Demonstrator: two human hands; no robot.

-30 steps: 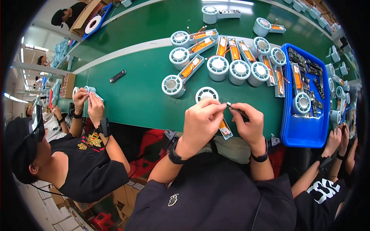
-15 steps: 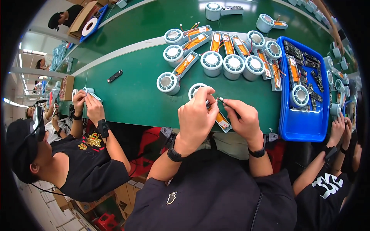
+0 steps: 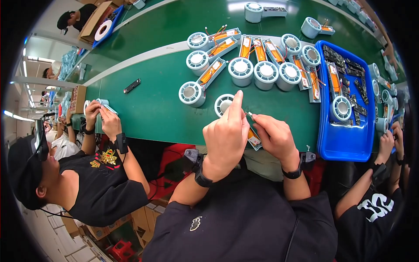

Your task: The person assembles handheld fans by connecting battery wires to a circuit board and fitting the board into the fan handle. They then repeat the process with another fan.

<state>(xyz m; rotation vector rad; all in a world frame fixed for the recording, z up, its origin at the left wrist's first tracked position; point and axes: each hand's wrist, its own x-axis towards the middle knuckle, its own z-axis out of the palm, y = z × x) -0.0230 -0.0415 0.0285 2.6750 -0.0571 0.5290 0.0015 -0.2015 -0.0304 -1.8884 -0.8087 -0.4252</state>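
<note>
Between my hands lies a light-blue fan unit (image 3: 224,103) with a round slatted head. Its long casing with an orange-wrapped battery (image 3: 253,139) shows below my fingers, and my left hand covers part of it. My left hand (image 3: 226,139) has its index finger raised and the other fingers curled in. What those curled fingers hold, if anything, is hidden. My right hand (image 3: 276,136) pinches a small white-tipped part (image 3: 249,114), close to the left thumb. Several similar fan units (image 3: 240,71) stand just beyond my hands, casings open and thin wires loose.
To the right, a blue tray (image 3: 345,144) holds dark circuit boards (image 3: 360,89) and one fan unit (image 3: 341,108). A single black board (image 3: 132,86) lies at the left of the green table (image 3: 148,115). Co-workers sit close on both sides. More units stand on a green belt (image 3: 196,19) behind.
My left index finger has straightened upward from a bent pinch. My right hand keeps its pinch in nearly the same place. Units on the far belt have shifted right.
</note>
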